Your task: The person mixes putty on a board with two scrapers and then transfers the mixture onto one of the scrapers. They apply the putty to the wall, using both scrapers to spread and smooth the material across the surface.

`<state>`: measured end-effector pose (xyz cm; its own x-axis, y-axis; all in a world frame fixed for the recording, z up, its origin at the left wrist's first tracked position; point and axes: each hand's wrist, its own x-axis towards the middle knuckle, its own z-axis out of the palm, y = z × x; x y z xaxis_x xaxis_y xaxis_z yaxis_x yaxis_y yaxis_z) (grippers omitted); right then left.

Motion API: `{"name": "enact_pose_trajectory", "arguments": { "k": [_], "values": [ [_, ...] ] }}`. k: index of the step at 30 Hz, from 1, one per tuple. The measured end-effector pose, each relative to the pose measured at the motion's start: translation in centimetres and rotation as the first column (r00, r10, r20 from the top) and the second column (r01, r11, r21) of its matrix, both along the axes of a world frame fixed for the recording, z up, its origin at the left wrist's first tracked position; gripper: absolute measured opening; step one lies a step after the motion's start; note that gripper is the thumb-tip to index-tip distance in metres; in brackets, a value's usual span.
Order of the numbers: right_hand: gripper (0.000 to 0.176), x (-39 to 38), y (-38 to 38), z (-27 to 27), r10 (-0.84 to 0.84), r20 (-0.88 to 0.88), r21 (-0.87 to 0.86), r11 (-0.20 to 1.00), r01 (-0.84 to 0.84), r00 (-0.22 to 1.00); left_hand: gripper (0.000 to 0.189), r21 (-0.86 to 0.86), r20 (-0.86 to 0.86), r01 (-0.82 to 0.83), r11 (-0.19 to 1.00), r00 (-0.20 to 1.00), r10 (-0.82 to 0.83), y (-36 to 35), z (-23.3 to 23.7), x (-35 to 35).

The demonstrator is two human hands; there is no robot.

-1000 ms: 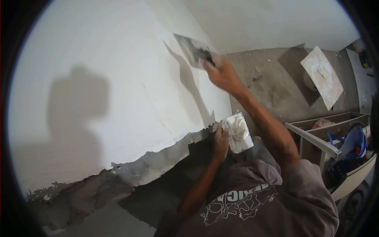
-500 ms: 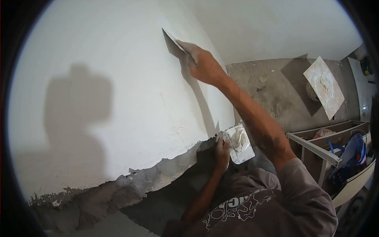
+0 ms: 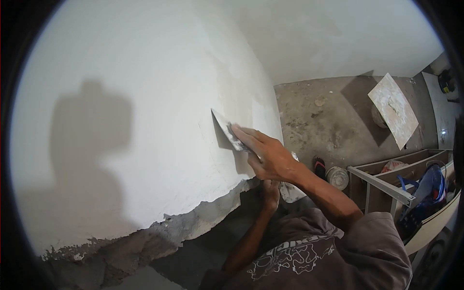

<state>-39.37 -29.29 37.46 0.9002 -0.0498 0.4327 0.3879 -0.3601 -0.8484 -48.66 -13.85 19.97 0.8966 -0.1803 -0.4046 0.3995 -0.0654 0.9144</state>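
My right hand (image 3: 270,154) is closed round a flat metal trowel (image 3: 226,131), whose blade lies against the white plastered wall (image 3: 164,145). Below it, my left hand (image 3: 271,194) holds a white board (image 3: 291,192) near the wall's ragged lower edge. My right forearm and hand cover part of that board, so what lies on it is mostly hidden. Bare grey masonry (image 3: 193,222) shows along the broken plaster edge. A shadow of head and shoulders falls on the left of the wall.
On the concrete floor (image 3: 314,116), a stained square board (image 3: 394,110) rests on a round object. A bucket (image 3: 337,178) stands beside a dark sandal or shoe (image 3: 319,166). At right, a shelf-like frame (image 3: 382,186) holds a blue bag (image 3: 430,186).
My right hand and the trowel have moved down the wall, closer to my left hand. The white board is now more covered by my right arm. The bucket and footwear have come into sight.
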Motion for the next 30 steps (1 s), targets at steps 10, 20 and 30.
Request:
{"name": "enact_pose_trajectory", "arguments": {
  "k": [10,20,30],
  "values": [
    [0.033,12.6,-5.7,-4.5,-0.181,-0.567,0.106,0.951,0.289,0.804,0.024,-0.057,-0.017,0.011,0.998,1.0,-0.012,-1.1,3.3,0.1],
    [0.033,10.1,-3.3,2.4,-0.132,-0.113,0.125,0.981,0.146,0.985,0.03,-0.038,0.044,0.002,0.999,0.999,0.0,-0.5,1.8,-0.3],
    [0.073,-5.3,3.4,-2.5,-0.003,0.118,0.014,1.0,0.001,0.993,0.042,-0.01,0.201,0.082,0.997,0.976,-0.078,-0.3,-0.7,-1.9]
  ]
}}
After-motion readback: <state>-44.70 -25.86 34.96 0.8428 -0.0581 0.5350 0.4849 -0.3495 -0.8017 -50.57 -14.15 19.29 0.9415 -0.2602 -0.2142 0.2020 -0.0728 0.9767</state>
